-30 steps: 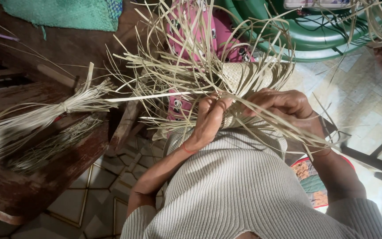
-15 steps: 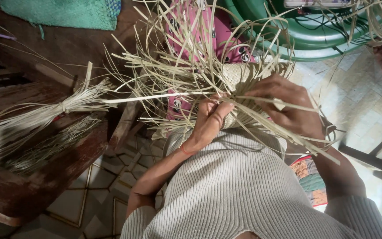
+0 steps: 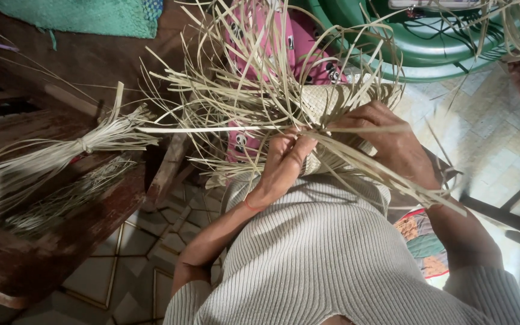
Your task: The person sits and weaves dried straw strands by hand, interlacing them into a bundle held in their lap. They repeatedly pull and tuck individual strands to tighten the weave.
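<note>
Tiled floor point(image 3: 145, 241), pale with dark seams, under a dark wooden desk point(image 3: 61, 241) along the left side. Green plastic chair point(image 3: 452, 48) at the upper right; a teal woven mat point(image 3: 85, 15) lies at the top left. The person wears a ribbed grey sweater point(image 3: 332, 259) and pink patterned cloth point(image 3: 308, 54) shows over the lap, behind the work.

On the desk: a tied bundle of dry straw strips point(image 3: 43, 162), knotted near its middle, loose ends fanning toward the person.

Held just above the lap, between both hands: a half-woven straw piece point(image 3: 326, 102), tight plaiting at its centre, many unwoven strips spraying out on all sides. One long strip juts straight left from it.

Left hand point(image 3: 284, 162): fingers curled shut, pinching strips at the edge of the plaiting. A thin red band sits at that wrist.

Right hand point(image 3: 392, 144): spread over the woven part, fingers pressed down and gripping strips that trail off to the lower right.
</note>
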